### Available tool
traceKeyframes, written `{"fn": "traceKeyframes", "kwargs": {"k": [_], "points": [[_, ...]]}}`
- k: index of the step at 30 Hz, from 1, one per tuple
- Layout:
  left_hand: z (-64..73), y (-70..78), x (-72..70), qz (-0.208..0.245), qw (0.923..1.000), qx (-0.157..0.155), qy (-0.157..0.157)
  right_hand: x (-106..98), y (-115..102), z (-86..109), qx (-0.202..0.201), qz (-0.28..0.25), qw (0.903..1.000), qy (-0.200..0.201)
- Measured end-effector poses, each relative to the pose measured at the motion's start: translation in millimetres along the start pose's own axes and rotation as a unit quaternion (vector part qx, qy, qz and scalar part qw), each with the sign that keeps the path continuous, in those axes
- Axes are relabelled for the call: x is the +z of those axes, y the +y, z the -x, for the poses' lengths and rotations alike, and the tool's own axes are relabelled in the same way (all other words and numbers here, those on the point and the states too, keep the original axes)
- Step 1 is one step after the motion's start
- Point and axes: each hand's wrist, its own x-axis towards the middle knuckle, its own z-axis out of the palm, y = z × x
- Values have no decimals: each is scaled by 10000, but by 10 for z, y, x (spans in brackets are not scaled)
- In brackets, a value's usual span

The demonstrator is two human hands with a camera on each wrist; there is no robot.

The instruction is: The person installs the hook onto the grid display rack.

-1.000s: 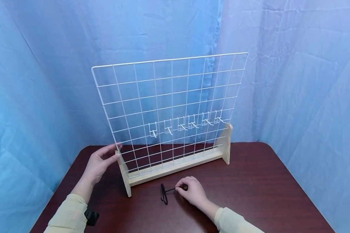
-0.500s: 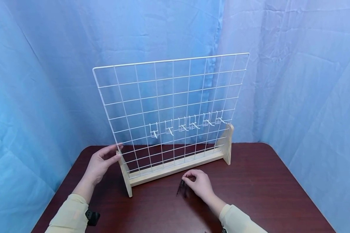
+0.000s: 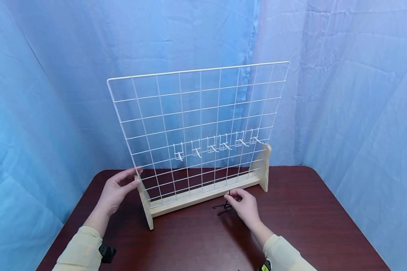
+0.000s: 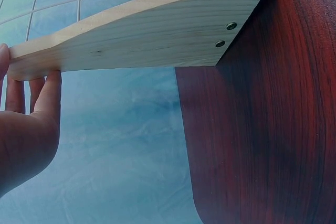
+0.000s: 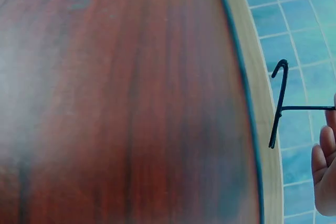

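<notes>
My left hand grips the top of the left wooden side panel, thumb on one side and fingers on the other, beside the white wire grid. In my right hand a black wire hook is pinched by its straight prong, with its bracket end hanging below the fingers in the head view. The right hand is just in front of the stand's wooden base bar. Several white hooks hang in a row across the grid's lower half.
The stand is on a dark reddish-brown table, set at a slant. A right wooden panel supports the grid's other side. Blue curtains surround the table.
My right hand has moved right and toward the base bar, turning the black hook from pointing left to bracket end down. My left hand stays on the side panel.
</notes>
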Motion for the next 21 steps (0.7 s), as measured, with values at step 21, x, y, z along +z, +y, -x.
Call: {"fn": "traceKeyframes", "kwargs": {"k": [21], "points": [[1,8,2,-76,9999,-99,-2,-486,-120,-367,617,-175,9916,1124]]}}
